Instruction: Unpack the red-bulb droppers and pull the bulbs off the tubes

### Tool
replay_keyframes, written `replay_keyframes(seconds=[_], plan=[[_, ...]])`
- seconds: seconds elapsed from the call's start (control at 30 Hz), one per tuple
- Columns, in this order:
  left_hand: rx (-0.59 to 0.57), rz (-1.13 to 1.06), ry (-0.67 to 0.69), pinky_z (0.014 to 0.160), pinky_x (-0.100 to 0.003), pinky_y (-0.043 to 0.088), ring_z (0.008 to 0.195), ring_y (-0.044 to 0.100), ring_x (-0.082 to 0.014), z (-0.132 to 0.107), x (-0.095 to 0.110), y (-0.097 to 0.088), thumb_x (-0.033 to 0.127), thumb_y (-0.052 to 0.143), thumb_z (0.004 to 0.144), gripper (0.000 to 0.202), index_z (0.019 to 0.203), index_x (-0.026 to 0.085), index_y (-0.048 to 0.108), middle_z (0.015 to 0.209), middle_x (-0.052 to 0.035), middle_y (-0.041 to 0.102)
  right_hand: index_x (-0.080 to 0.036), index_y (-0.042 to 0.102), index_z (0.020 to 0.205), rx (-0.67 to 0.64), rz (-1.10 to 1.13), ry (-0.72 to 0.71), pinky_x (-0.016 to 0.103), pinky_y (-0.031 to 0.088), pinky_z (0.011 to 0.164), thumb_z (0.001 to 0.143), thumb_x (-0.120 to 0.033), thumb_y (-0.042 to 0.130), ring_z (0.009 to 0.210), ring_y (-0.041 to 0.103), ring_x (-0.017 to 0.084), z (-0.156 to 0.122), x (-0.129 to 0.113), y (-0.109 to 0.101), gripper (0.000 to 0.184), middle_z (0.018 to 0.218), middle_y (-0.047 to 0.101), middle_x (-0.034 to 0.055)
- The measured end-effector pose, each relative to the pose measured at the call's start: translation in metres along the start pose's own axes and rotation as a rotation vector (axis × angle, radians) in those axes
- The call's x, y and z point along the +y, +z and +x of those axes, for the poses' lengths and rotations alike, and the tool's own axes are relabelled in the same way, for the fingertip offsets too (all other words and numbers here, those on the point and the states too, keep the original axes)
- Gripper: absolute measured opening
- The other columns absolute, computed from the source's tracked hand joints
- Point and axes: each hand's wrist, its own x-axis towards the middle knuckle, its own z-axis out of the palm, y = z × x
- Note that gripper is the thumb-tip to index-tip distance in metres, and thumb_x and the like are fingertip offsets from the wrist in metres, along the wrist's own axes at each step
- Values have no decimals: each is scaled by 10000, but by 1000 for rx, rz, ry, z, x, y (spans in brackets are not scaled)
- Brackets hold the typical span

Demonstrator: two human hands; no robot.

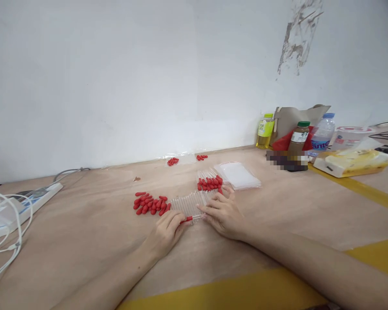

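My left hand (pixel 170 227) is closed in a pinch round a red rubber dropper bulb (pixel 188 219), which points right. A clear glass dropper tube (pixel 197 217) meets the bulb's open end. On the tube's other end, my right hand (pixel 224 213) is closed, thumb and fingers together. Beyond my hands lies a row of bare glass tubes (pixel 185 202), side by side. A loose pile of red bulbs (pixel 150 204) rests left of that row. Droppers with red bulbs fitted (pixel 210 184) lie together just behind it. Another bit of red shows by my right fingertips, partly hidden.
A stack of clear plastic bags (pixel 237 174) lies behind my right hand. Near the wall are small groups of red bulbs (pixel 172 162). Bottles (pixel 264 131), a grey bag (pixel 283 118) and a tissue pack (pixel 352 163) stand at right. A power strip (pixel 35 206) with white cables is at left.
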Motion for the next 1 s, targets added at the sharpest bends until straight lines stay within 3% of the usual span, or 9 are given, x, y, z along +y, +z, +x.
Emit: replay_keyframes(seconds=[0.23, 0.37, 0.47, 0.53, 0.6, 0.67, 0.77, 0.87, 1.0], plan=[[-35, 139, 68, 709, -318, 410, 723, 555, -151, 9, 0, -9, 238, 525, 822, 100, 889, 193, 585, 793, -41, 641, -265, 650, 840, -8, 13, -52, 413, 183, 925, 863, -286, 438, 699, 474, 123, -1, -3, 3, 215, 637, 619, -25], [-51, 183, 142, 724, -338, 374, 700, 539, -144, 11, 4, -11, 234, 522, 825, 92, 812, 204, 608, 721, -17, 647, -270, 645, 827, -32, 17, -108, 402, 186, 909, 848, -258, 449, 694, 470, 122, -4, -5, -2, 197, 603, 604, -35], [-74, 200, 211, 739, -352, 367, 719, 540, -150, 6, 0, -16, 186, 484, 835, 131, 809, 205, 611, 728, -15, 650, -271, 643, 827, -69, 38, -148, 397, 186, 901, 850, -248, 433, 698, 463, 130, -7, 3, -8, 213, 608, 604, -30], [-46, 186, 186, 724, -341, 382, 729, 545, -153, 1, -10, -25, 140, 449, 832, 177, 807, 205, 612, 738, -21, 645, -255, 645, 772, -58, 59, -121, 393, 195, 887, 855, -241, 408, 699, 466, 138, -7, 15, -13, 252, 604, 600, -20], [42, 147, 30, 696, -310, 414, 745, 556, -154, -1, -24, -37, 134, 448, 825, 181, 830, 206, 614, 771, -28, 632, -240, 647, 741, 22, 56, 12, 388, 199, 871, 857, -248, 400, 703, 477, 142, -4, 30, -19, 273, 598, 593, -13], [162, 106, -227, 683, -276, 448, 774, 569, -152, 1, -38, -51, 180, 481, 818, 155, 889, 208, 617, 842, -31, 614, -246, 657, 807, 112, 36, 207, 372, 203, 848, 856, -274, 419, 666, 479, 128, -1, 43, -23, 244, 627, 612, -16], [257, 129, -465, 743, -278, 464, 845, 565, -168, 8, -53, -66, 260, 482, 816, 205, 959, 219, 624, 922, -36, 582, -255, 645, 935, 133, 19, 402, 333, 225, 772, 830, -288, 455, 627, 496, 121, 3, 52, -23, 220, 668, 643, -10], [196, 144, -611, 754, -311, 466, 881, 548, -193, 9, -68, -73, 317, 434, 816, 300, 1027, 200, 612, 941, -63, 559, -230, 636, 898, 88, -15, 470, 314, 227, 745, 798, -253, 468, 643, 532, 125, 4, 48, -16, 197, 666, 647, -9], [79, -1, -851, 622, -287, 479, 703, 573, -166, -1, -91, -72, 386, 447, 785, 397, 1106, 180, 559, 809, -48, 588, -202, 627, 764, 62, -145, 342, 331, 204, 800, 788, -196, 460, 718, 558, 130, 1, 40, -7, 169, 720, 664, 5]])
